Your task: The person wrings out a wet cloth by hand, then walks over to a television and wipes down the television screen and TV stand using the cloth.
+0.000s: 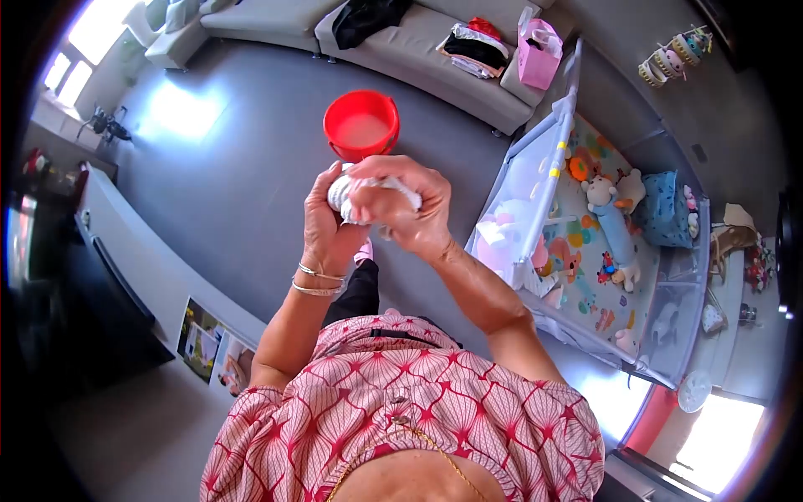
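A bunched white cloth (341, 194) is gripped between my two hands in front of my body. My left hand (324, 219), with bracelets at the wrist, closes round its left side. Over its top and right side curl the fingers of my right hand (416, 201); a strip of cloth shows between them. Just beyond my hands, a red bucket (361, 125) stands on the floor, and its inside looks pale, perhaps with water. Part of the cloth is hidden behind my fingers.
A playpen (544, 197) with toys and a patterned mat stands to my right. Along the back runs a grey sofa (410, 50) with folded clothes (475, 48) and a pink bag (539, 54). A long low cabinet (159, 259) lies to my left.
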`<state>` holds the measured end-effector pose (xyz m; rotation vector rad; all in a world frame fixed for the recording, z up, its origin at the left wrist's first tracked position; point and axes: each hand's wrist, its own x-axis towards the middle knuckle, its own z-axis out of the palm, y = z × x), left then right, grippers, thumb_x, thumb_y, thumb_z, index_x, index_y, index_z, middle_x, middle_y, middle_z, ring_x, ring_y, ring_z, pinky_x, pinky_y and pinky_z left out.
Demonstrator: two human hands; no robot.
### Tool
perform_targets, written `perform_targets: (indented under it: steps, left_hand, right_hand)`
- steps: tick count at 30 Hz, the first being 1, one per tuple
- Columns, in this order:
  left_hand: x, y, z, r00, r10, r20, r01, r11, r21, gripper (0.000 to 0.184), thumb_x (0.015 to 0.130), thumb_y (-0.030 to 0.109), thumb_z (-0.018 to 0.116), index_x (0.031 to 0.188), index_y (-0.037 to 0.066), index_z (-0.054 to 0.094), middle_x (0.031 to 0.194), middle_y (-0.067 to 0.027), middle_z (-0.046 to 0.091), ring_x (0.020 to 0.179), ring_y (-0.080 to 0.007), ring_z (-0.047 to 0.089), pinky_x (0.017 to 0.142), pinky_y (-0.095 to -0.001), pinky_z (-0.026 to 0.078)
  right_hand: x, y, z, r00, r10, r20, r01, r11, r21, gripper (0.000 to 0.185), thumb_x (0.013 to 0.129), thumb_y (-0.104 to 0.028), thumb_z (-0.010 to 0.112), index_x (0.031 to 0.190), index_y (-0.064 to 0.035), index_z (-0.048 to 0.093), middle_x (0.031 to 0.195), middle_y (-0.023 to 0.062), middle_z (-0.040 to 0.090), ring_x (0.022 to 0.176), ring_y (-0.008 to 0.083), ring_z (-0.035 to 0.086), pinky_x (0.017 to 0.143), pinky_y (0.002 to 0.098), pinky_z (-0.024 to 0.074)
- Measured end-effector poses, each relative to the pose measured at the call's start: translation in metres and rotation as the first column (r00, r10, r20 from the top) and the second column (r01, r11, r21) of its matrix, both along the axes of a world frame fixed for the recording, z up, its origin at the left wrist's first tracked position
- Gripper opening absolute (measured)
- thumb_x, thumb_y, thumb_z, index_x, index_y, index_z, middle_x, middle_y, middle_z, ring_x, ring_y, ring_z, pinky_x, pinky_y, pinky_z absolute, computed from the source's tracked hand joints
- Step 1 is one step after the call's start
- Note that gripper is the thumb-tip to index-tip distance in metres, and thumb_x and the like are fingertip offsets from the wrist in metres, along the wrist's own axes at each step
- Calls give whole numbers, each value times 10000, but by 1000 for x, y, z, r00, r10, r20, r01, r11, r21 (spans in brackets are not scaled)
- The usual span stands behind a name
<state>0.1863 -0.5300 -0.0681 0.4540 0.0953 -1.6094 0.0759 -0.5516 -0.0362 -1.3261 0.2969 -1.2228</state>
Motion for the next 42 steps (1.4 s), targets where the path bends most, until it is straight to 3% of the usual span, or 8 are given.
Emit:
perform_targets:
  steps: [6,16,19,20,24,26,34,42]
  left_hand:
    - [43,-85,21,969,-176,-174,139,968,-207,319,819,337,479,932,43,531,911,-97,573,872,-201,548,813,-376,438]
    - [88,-221,20,896,351,271,-275,919,-283,185,757,-36,510,929,27,478,869,-90,546,851,-198,546,798,-314,441]
    - [92,-257,24,491,676,549,-384,734,-560,215,718,-73,545,906,24,508,872,-71,535,841,-164,532,770,-283,427]
    - [94,-271,25,466,681,564,-405,731,-549,215,718,-73,545,906,24,508,872,-71,535,841,-164,532,770,-283,427]
    - [90,-315,42,-271,644,715,-261,666,-699,163,654,-62,561,774,47,569,863,-76,544,853,-197,529,735,-281,431]
    - [91,-333,42,-558,628,542,89,695,-713,217,539,-37,576,727,70,596,840,-70,551,850,-237,519,731,-308,426]
    - [61,-378,-5,-675,566,473,220,767,-603,202,397,129,557,596,98,572,745,-15,534,788,-216,519,695,-349,413]
    - [45,-401,-39,-730,556,399,252,761,-598,87,421,153,521,488,104,548,603,19,449,664,-138,460,658,-265,416]
  right_hand:
    - [43,-101,24,994,20,-105,-55,939,-339,192,693,66,548,879,36,586,699,107,596,564,132,560,540,256,465]
    - [97,-248,3,888,-82,452,-155,872,464,148,817,-25,425,933,19,505,527,25,431,485,141,470,585,313,443]
    - [112,-306,-13,842,20,539,-351,779,519,162,823,-103,440,949,-13,486,495,-1,401,454,128,446,583,334,437]
    - [118,-325,-15,805,55,591,-434,733,523,164,823,-125,443,945,-23,486,487,-9,393,443,121,434,577,334,434]
    - [134,-393,-10,776,176,606,-613,441,656,161,827,-121,425,961,-37,449,484,-24,351,425,113,403,557,322,419]
    - [138,-419,-16,765,243,596,-642,348,683,162,830,-114,421,974,-42,429,493,-28,339,420,95,384,525,285,407]
    - [149,-486,-69,616,718,324,-534,79,842,222,846,-104,417,1045,-4,420,487,-53,320,387,33,301,346,170,286]
    - [159,-503,-76,385,923,-13,-352,160,922,260,860,-141,404,1079,-10,450,484,-74,293,365,21,277,359,205,316]
